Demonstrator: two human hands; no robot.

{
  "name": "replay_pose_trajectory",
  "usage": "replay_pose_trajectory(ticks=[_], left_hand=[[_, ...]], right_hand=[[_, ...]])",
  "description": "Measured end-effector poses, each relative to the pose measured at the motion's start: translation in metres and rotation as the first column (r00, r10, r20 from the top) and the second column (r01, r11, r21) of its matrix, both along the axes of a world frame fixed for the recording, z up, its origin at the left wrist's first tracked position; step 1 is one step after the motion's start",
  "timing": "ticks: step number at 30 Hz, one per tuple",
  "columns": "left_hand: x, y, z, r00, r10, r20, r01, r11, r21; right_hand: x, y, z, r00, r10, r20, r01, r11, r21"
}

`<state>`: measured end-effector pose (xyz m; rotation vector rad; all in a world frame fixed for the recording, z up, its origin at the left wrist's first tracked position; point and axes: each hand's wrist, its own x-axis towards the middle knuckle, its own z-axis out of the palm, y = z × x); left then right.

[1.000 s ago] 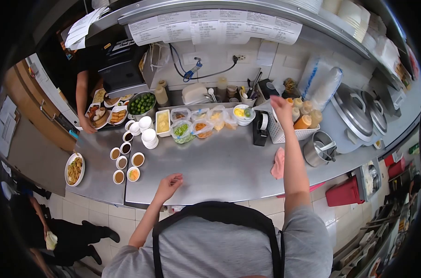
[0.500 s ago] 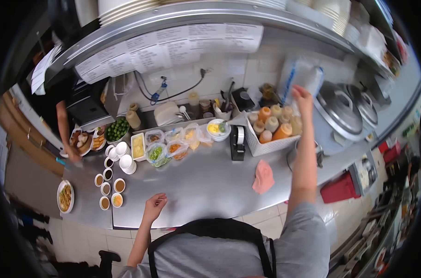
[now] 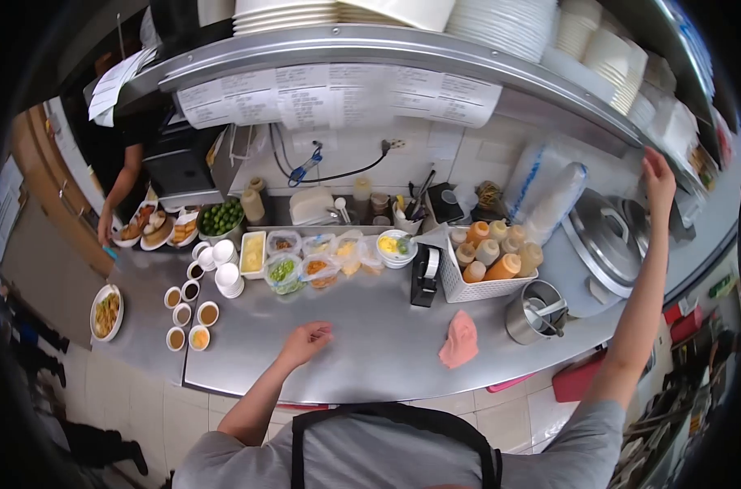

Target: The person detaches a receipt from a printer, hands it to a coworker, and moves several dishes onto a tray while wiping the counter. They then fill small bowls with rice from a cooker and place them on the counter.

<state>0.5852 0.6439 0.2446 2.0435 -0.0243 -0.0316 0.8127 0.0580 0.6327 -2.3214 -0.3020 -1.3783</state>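
My left hand (image 3: 307, 341) hovers over the bare steel of the counter (image 3: 256, 350), its fingers loosely bent and apart, with nothing in them. On the far right, my right hand (image 3: 657, 175) is raised on an outstretched arm near the shelf's edge. Its fingers point up and hold nothing that I can see. Above and behind it are stacked white containers (image 3: 611, 69) and clear plastic packaging (image 3: 672, 134). Below it stands a large pot with a metal lid (image 3: 603, 232). Between my arms lies a pink cloth (image 3: 458, 339).
A white basket (image 3: 489, 287) of sauce bottles stands beside a tape dispenser (image 3: 424, 277) and a metal pot with utensils (image 3: 535, 312). Farther left are bagged toppings (image 3: 282, 273), sauce cups (image 3: 208, 313), limes (image 3: 222, 218) and a noodle plate (image 3: 107, 313). A co-worker's arm (image 3: 124, 191) reaches plated food.
My right hand has moved right, from above the bottle basket to beside the shelf. My left hand is slightly farther right. The view has shifted, and the co-worker's hand has drawn back.
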Motion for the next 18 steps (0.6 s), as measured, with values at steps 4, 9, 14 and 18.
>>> replay_pose_trajectory(ticks=[4, 9, 14, 18], left_hand=[[0.018, -0.021, -0.006, 0.999, -0.031, -0.022, 0.029, 0.997, -0.078], [0.047, -0.099, 0.022, 0.992, -0.096, -0.082, 0.068, 0.952, -0.299], [0.102, -0.181, 0.041, 0.863, 0.125, 0.489, -0.17, 0.984, 0.048], [0.139, -0.261, 0.075, 0.904, 0.213, 0.371, -0.119, 0.958, -0.26]], right_hand=[[-0.013, -0.028, 0.055, 0.972, -0.231, 0.051, 0.236, 0.965, -0.118], [-0.021, -0.073, 0.095, 0.779, -0.542, 0.315, 0.61, 0.772, -0.18], [0.004, -0.124, 0.129, 0.796, -0.557, 0.235, 0.551, 0.829, 0.096], [0.069, -0.154, 0.15, 0.911, -0.361, 0.198, 0.375, 0.926, -0.039]])
